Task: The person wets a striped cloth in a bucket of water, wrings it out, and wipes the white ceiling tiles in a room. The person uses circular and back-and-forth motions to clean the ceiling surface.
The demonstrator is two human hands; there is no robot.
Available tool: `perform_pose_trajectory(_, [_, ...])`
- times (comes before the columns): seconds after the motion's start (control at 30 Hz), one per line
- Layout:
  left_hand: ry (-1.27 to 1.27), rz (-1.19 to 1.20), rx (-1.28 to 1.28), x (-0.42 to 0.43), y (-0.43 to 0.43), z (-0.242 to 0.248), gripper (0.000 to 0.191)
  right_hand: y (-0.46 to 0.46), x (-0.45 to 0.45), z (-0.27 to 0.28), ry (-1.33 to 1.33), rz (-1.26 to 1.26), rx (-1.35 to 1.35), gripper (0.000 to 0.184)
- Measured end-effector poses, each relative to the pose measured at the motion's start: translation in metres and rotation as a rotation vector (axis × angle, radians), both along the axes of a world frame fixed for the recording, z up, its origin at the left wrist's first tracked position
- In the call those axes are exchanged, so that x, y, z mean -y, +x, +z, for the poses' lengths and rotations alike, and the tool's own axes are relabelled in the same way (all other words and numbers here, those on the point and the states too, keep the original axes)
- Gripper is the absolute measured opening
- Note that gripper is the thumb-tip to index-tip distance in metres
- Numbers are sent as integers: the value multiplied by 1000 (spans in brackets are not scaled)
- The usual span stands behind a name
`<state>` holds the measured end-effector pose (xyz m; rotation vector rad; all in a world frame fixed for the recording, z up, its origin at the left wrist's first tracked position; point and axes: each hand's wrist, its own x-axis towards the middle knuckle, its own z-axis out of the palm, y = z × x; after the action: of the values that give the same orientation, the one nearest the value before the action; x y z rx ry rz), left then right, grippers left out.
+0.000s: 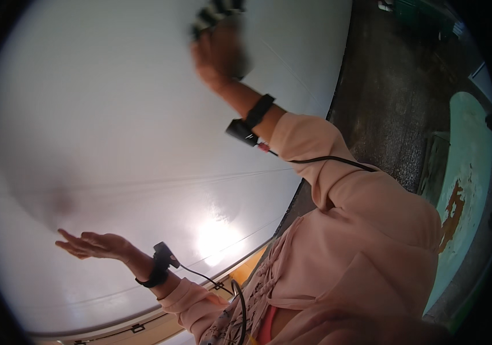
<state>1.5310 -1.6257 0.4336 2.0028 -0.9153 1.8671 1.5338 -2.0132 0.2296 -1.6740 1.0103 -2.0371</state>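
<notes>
My right hand (220,51), blurred, is at the top centre over a large glossy white surface (120,129). Its fingers are closed around a black-and-white striped object (215,15), whose kind I cannot tell. At the lower left, my left hand (95,246) has its fingers apart and nothing in it, in front of the same surface. A faint dark reflection or shadow shows beyond its fingertips. Each wrist bears a black strap with a small device, one at the right wrist (242,131) and one at the left (166,255), each with a black cable.
The white surface has faint lines and a bright glare, with a dark edge on its right. Beyond lies a dark, worn floor (379,95). A pale green panel with brown patches (466,172) stands at the right. A light frame with dark metal fittings (138,328) runs along the bottom.
</notes>
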Motion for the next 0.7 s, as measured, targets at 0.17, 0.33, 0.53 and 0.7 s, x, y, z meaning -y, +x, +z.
perform_pose_trajectory(0.17, [95,-68,117,-45,-36,5,58,-26,-185,114,-287,335,208,24])
perform_pose_trajectory(0.33, [50,-90,96,-69,-41,6,55,-41,-245,140,-664,558,1,19])
perform_pose_trajectory(0.53, [188,8,211,-80,-27,-15,51,-42,-187,166,-530,384,-113,39])
perform_pose_trajectory(0.7, [331,197,296,-86,-10,-48,51,-31,-73,158,-252,180,-54,43])
